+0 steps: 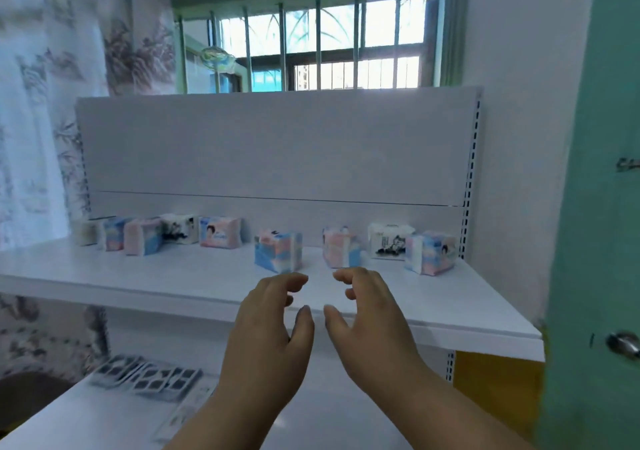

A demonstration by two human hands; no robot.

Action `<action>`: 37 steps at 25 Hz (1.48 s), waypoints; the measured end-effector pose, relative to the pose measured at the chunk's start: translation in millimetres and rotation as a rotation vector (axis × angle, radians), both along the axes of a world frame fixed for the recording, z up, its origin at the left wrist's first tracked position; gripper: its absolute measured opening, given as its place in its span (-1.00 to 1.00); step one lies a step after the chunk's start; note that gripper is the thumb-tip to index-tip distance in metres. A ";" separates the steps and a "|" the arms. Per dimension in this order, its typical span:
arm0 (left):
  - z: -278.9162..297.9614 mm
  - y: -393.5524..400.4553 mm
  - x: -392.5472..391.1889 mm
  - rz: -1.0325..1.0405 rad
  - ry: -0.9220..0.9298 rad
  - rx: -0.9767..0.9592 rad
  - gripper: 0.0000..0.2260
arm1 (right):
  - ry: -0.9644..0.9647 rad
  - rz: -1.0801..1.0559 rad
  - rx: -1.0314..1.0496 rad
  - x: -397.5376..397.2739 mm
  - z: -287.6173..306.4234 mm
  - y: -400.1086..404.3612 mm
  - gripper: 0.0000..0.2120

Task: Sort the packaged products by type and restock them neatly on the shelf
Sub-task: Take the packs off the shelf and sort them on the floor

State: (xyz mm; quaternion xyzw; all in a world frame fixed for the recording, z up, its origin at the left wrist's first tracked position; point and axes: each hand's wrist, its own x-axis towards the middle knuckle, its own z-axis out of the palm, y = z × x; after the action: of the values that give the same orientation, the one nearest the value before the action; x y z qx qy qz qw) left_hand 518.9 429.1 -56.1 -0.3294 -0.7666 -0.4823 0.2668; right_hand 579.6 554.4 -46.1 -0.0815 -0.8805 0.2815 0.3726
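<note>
We are holding both hands side by side over the front edge of the white shelf. The left hand and the right hand are hovering with fingers loosely curled, gripping nothing. Nine soft packs are standing along the shelf. A row of five packs is sitting at ten o'clock from the hands. A pink-and-blue pack is resting at twelve o'clock, just beyond the left fingertips. Three further packs are grouped at one o'clock. Dark blister sheets are lying on the lower surface at eight o'clock.
</note>
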 end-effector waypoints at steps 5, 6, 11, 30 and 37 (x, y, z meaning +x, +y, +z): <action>24.7 43.2 -86.3 0.037 0.023 -0.099 -0.64 | -0.042 -0.067 0.042 -77.5 18.3 40.9 -0.64; 30.3 51.2 -110.3 0.094 0.059 -0.186 -0.61 | -0.074 -0.111 0.054 -97.4 24.1 50.2 -0.64; 53.8 92.2 -215.9 0.403 0.042 -0.784 -0.37 | -0.247 -0.322 0.149 -197.3 41.7 100.2 -0.55; 37.8 34.5 -128.1 0.009 -0.325 0.595 -0.69 | 0.203 0.290 -0.798 -162.5 33.7 72.9 -0.64; -16.6 -110.8 36.7 0.401 -0.389 0.772 -0.67 | 0.097 0.678 -0.757 -74.9 -19.1 -57.3 -0.65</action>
State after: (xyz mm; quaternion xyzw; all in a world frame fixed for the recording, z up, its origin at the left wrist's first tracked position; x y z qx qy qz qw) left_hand 555.7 318.3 -72.8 0.0446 -0.6155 -0.7237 0.3089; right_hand 504.7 497.1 -65.2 0.0928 -0.6754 0.6893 0.2450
